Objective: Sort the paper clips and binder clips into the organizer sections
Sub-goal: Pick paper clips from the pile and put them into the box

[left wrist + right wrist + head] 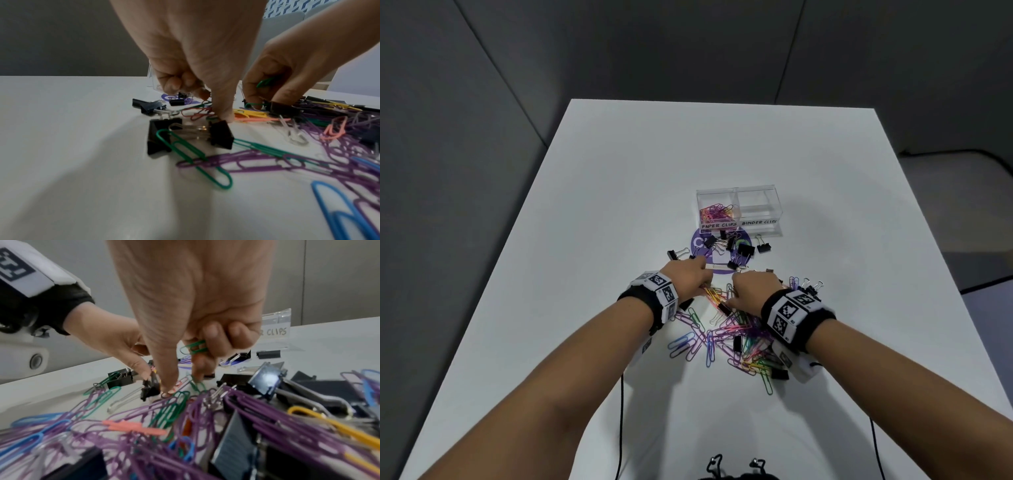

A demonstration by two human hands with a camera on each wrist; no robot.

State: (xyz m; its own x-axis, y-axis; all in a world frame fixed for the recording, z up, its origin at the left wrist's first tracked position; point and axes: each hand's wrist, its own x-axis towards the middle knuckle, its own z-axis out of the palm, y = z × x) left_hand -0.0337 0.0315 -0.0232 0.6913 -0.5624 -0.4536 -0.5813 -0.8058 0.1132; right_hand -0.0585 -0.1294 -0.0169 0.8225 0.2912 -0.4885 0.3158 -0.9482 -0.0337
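The clear organizer (770, 205) stands past the pile, labelled PAPER CLIPS and BINDER CLIPS. Its left section holds colored paper clips (717, 211); the right section looks bare. A mixed pile of paper clips (726, 334) and black binder clips (744, 249) lies on the table. My left hand (211, 108) has thumb and forefinger down on red paper clips (197, 113), beside a black binder clip (221, 134). My right hand (185, 378) grips green paper clips (195, 347) in its curled fingers, with its thumb tip touching the pile.
A round purple disc (700, 240) lies under several binder clips in front of the organizer. The white table (619, 192) stretches to the left and far side. Black cables (621, 421) run off the near edge.
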